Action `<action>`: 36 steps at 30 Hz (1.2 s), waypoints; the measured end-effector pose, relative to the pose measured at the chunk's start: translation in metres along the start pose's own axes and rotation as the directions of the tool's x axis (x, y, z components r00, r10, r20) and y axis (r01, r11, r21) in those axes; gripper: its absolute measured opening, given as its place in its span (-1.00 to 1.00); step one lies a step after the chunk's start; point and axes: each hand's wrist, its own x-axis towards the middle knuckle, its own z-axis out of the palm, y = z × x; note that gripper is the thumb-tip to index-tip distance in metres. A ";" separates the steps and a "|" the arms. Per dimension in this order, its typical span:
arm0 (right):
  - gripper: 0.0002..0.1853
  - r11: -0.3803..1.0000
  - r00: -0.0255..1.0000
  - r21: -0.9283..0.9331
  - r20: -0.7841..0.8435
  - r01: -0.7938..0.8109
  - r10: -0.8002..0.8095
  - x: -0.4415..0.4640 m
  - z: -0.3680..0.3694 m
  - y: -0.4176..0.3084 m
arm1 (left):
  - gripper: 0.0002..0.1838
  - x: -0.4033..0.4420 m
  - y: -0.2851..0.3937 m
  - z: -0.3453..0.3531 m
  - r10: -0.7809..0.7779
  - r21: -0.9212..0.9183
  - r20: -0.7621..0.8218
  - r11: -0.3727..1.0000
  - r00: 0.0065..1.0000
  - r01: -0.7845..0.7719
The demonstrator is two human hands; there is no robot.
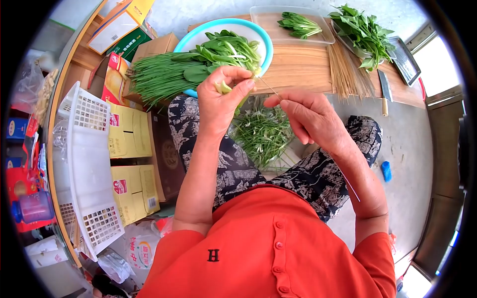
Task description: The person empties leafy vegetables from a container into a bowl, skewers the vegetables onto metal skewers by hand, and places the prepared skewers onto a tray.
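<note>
My left hand (221, 94) is closed around a piece of green leafy vegetable (223, 88), its thumb and fingertips pinched together at the pale stem end. My right hand (310, 116) pinches a thin skewer (270, 88), whose far tip meets the pale stem at my left fingertips. Just beyond my left hand, a blue-rimmed basin (269, 45) holds leafy greens (226, 48) and a bundle of long chives (166, 74). Below my hands, between my knees, lies a heap of green and whitish plant scraps (262, 133).
On the wooden table (298, 62) are a clear tray (268, 31) with greens, a leafy pile (361, 36), many thin sticks (346, 69), a cleaver (384, 89) and a dark tray (405, 60). A white basket (92, 164) and yellow boxes (130, 131) stand left.
</note>
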 end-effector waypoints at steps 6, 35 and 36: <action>-0.68 1.000 1.000 0.007 -0.022 -0.017 0.017 -0.001 0.005 0.001 | -0.84 -0.004 0.001 0.000 -0.004 -0.003 0.019 1.000 1.000 0.004; -0.71 0.983 0.993 0.180 -0.105 -0.031 0.051 0.035 -0.013 0.047 | -0.83 -0.008 -0.013 0.014 0.030 0.367 0.198 0.925 0.980 -0.102; -0.72 0.974 0.986 0.225 -0.158 -0.020 0.056 0.035 -0.013 0.048 | -0.83 -0.007 -0.014 0.013 0.026 0.500 0.132 0.861 0.991 -0.089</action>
